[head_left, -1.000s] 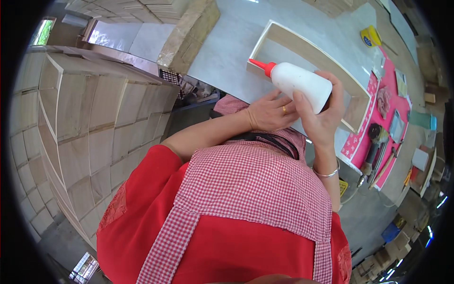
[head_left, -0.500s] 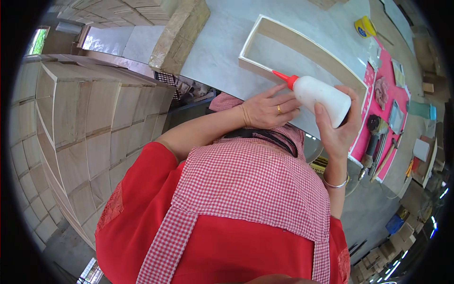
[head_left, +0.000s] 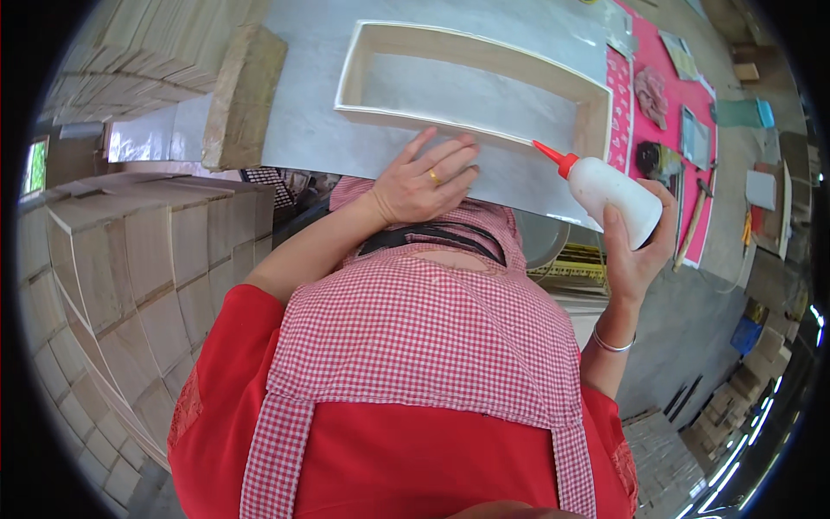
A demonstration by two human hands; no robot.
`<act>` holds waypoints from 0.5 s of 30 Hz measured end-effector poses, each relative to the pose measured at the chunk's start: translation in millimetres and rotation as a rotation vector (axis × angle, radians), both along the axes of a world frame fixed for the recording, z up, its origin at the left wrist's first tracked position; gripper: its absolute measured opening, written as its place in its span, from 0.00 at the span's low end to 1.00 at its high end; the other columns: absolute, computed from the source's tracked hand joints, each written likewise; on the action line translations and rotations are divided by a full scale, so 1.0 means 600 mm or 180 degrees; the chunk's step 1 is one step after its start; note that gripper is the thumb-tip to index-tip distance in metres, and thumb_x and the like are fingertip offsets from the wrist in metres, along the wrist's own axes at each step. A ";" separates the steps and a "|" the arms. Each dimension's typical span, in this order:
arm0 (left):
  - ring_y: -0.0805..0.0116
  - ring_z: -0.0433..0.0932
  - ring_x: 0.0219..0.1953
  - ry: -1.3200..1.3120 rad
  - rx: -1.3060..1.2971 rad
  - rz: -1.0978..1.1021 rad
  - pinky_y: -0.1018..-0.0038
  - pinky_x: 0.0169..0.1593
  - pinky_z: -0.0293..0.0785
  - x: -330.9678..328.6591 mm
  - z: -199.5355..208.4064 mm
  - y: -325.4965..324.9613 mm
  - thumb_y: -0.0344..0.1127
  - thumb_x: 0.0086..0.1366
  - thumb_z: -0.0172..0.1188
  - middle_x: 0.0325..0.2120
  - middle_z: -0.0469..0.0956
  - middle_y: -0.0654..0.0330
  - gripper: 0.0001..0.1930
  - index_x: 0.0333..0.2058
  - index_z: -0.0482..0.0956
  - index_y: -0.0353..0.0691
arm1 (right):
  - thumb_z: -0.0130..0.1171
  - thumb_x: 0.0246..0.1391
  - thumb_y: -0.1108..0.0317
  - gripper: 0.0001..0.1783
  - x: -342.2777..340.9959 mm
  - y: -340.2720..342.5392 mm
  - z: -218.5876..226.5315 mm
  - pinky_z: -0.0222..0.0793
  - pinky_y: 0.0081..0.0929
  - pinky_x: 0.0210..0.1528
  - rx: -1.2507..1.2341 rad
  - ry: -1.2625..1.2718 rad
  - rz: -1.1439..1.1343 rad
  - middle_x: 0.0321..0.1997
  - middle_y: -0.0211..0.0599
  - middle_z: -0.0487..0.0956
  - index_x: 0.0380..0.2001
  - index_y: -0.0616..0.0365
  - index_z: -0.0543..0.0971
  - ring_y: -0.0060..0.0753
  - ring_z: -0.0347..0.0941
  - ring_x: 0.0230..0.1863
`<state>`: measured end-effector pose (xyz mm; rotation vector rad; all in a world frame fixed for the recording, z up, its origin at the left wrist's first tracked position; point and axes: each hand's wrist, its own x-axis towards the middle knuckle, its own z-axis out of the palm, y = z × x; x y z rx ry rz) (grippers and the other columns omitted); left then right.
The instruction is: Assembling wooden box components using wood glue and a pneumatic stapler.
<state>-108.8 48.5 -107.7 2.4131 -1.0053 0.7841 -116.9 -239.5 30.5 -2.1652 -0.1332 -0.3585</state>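
A shallow rectangular wooden frame (head_left: 467, 129) lies on the grey tabletop, and the table surface shows through its middle. White lines run along its upper edges. My right hand (head_left: 638, 238) is wrapped round a white squeeze glue bottle (head_left: 612, 192) with a red nozzle. The bottle is tilted, its tip at the near edge of the frame, towards the right end. My left hand (head_left: 428, 180), wearing a gold ring, rests with fingers stretched out by the frame's near side. Its fingertips meet or nearly meet that wall; I cannot tell which.
A taped brown block (head_left: 245, 99) stands on the table's left part. Stacked wooden boxes (head_left: 147, 268) fill the left side. On the right, a pink cloth (head_left: 661, 138) carries a crumpled rag (head_left: 650, 93) and a hammer (head_left: 692, 221). A teal container (head_left: 745, 113) lies beyond it.
The nozzle tip has travelled rightwards along the frame's near edge. My left hand's fingers have spread a little. The whole view has shifted, so the frame appears farther left.
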 end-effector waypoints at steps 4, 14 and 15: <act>0.64 0.71 0.61 0.0006 0.0078 0.0019 0.54 0.70 0.51 0.000 0.004 -0.001 0.40 0.54 0.67 0.55 0.73 0.62 0.17 0.44 0.80 0.48 | 0.70 0.47 0.75 0.27 -0.016 -0.037 0.002 0.71 0.25 0.49 0.0014 -0.0023 -0.0240 0.46 0.36 0.75 0.50 0.63 0.71 0.26 0.73 0.46; 0.64 0.70 0.62 0.0103 0.0161 0.0016 0.51 0.70 0.50 0.001 0.003 -0.001 0.40 0.55 0.66 0.56 0.72 0.61 0.16 0.44 0.80 0.48 | 0.68 0.51 0.72 0.22 -0.042 -0.098 0.004 0.70 0.26 0.50 -0.0155 -0.0142 -0.0737 0.45 0.35 0.76 0.49 0.62 0.74 0.27 0.72 0.46; 0.65 0.69 0.63 0.0149 0.0217 0.0038 0.51 0.70 0.49 0.001 0.002 -0.001 0.41 0.55 0.66 0.57 0.72 0.62 0.16 0.44 0.80 0.49 | 0.68 0.51 0.72 0.22 -0.042 -0.103 0.003 0.70 0.26 0.50 -0.0261 -0.0177 -0.0710 0.45 0.35 0.76 0.49 0.62 0.74 0.27 0.72 0.46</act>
